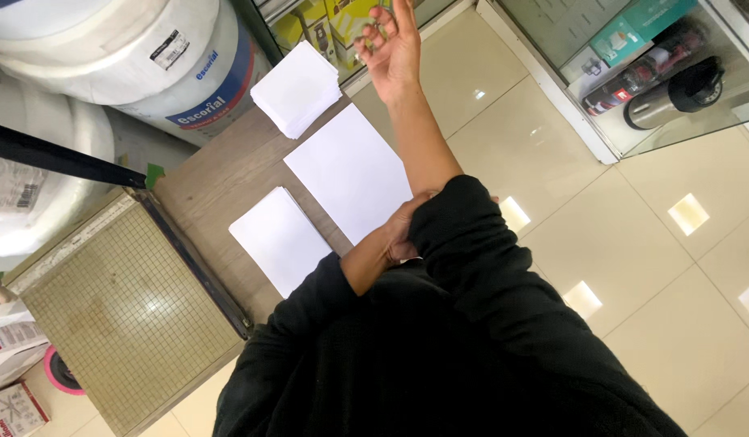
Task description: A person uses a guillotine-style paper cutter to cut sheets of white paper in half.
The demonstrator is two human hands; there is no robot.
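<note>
We raise our right hand point(393, 44) empty, fingers spread, past the counter point(220, 182) edge; our left hand point(403, 235) grips the right sleeve point(451, 218) beside the paper sheet point(350, 171) mid-counter.

Glossy cream floor tiles point(633, 267) reflect square ceiling lights (several bright patches). A wooden table point(220, 174) stands on them, with a glass display cabinet point(633, 89) along one side and large white rolls point(107, 57) stacked beyond the table.
</note>
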